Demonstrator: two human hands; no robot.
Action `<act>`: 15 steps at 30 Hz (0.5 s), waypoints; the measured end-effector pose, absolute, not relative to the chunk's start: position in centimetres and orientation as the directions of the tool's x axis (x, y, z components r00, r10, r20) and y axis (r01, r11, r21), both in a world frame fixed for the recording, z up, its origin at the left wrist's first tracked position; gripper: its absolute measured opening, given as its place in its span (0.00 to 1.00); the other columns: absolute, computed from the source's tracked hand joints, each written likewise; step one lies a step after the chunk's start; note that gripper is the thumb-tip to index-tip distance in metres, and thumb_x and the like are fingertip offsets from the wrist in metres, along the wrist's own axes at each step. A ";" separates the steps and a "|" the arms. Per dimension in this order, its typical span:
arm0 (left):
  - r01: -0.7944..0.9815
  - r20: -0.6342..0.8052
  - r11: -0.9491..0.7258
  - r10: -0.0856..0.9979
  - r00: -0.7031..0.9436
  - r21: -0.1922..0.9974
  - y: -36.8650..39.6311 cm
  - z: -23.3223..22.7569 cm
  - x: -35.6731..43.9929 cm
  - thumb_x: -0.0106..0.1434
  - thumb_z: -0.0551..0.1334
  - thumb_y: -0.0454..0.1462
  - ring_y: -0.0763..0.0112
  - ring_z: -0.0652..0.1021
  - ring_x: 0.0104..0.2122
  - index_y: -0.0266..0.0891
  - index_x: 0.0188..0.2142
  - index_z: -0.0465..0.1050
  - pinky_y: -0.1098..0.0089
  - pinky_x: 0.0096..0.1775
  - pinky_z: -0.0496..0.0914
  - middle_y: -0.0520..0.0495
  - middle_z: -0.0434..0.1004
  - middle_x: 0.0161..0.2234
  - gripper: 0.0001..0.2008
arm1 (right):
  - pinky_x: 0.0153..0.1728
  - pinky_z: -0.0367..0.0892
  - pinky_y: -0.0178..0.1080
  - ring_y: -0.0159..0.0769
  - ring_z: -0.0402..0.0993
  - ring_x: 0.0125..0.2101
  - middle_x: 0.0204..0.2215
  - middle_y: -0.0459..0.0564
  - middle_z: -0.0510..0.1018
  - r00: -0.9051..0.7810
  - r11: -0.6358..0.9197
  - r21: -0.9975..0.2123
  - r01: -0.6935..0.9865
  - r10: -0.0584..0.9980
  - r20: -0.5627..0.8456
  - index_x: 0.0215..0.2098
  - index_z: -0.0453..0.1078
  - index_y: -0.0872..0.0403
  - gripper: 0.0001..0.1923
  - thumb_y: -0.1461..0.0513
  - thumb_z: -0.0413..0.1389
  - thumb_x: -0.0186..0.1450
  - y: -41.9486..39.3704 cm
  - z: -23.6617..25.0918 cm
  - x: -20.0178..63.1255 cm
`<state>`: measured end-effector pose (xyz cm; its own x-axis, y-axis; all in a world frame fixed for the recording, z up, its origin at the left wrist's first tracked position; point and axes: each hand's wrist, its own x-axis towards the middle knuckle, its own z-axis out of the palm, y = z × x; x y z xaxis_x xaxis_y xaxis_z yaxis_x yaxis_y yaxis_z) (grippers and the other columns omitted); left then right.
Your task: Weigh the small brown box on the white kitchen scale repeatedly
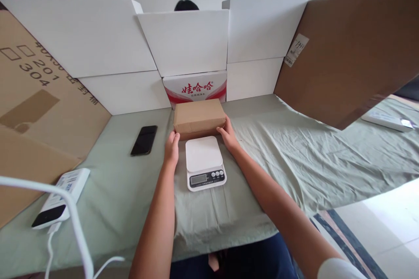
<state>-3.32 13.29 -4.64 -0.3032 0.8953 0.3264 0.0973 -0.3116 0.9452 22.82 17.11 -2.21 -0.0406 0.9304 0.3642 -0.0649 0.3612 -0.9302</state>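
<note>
I see open green cloth [294, 157] at right of centre, cardboard walls behind. My left hand [171, 149] and right hand [228, 136] grip the brown box [199, 116] by its ends, seemingly just beyond the white scale [204, 162], mid-frame.

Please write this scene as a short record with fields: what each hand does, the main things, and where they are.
left hand: touches the left end of the brown cardboard box
right hand: touches the right end of the same box
box position: behind the scale, in front of a red and white carton
scale: white kitchen scale between the hands, platform bare
phone: black phone lying flat, left of the box
surface: pale green cloth, wrinkled
left edge: white device with a cable
</note>
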 end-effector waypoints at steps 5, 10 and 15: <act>0.070 0.280 -0.271 0.924 -0.262 0.960 12.6 -3.4 -2.8 0.64 0.64 0.56 0.51 0.79 0.58 0.39 0.53 0.78 0.53 0.63 0.68 0.38 0.83 0.51 0.28 | 0.77 0.46 0.54 0.47 0.52 0.75 0.74 0.46 0.62 -0.043 0.388 -0.921 -0.038 0.920 0.389 0.73 0.55 0.45 0.42 0.55 0.58 0.62 17.3 -2.1 23.0; 0.029 0.304 -0.307 0.916 -0.261 0.951 11.9 -2.2 -2.2 0.63 0.64 0.56 0.49 0.75 0.63 0.37 0.55 0.76 0.53 0.66 0.65 0.35 0.80 0.56 0.30 | 0.77 0.48 0.53 0.46 0.52 0.75 0.75 0.46 0.58 -0.039 0.451 -0.891 -0.058 0.890 0.453 0.73 0.53 0.44 0.41 0.53 0.58 0.64 17.0 -2.2 22.9; 0.103 0.408 -0.395 0.880 -0.244 0.913 10.5 -1.8 -1.8 0.61 0.68 0.53 0.45 0.72 0.67 0.34 0.61 0.71 0.51 0.68 0.63 0.30 0.74 0.64 0.36 | 0.76 0.50 0.55 0.51 0.54 0.74 0.74 0.52 0.59 0.050 0.570 -0.821 -0.013 0.821 0.569 0.74 0.52 0.46 0.43 0.47 0.59 0.66 15.8 -1.4 22.9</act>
<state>-1.84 10.49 -1.75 -0.2436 0.8800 0.4077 0.1029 -0.3945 0.9131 22.86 15.77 -1.37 0.0504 0.8208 0.5690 -0.0128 0.5703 -0.8214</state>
